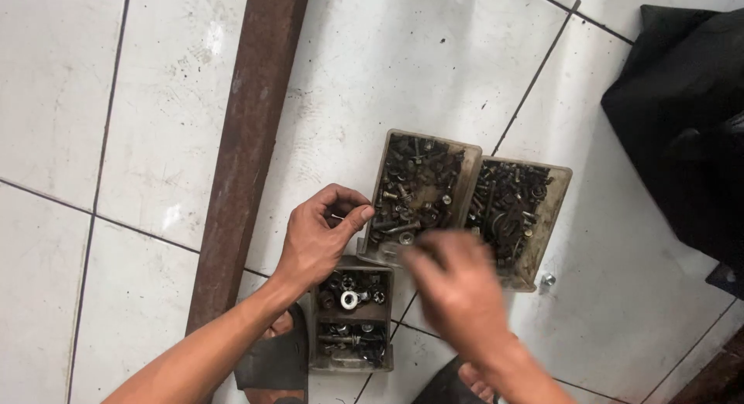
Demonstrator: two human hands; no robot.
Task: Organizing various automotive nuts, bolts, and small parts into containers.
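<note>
White tiled floor (pixel 434 71) is crossed by a long rusty brown steel bar (pixel 248 140) at 10 o'clock. Two grimy open trays of dark bolts (pixel 422 189) (pixel 518 210) sit at centre; a smaller two-compartment tray of nuts (pixel 351 315) at 6. A thin metal pin (pixel 338 216) is pinched in the left hand (pixel 318 237). Right hand (pixel 457 288) is blurred; grip cannot be told.

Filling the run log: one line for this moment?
left hand: pinching small pin | right hand: blurred, over trays of bolts | floor: tiled
</note>
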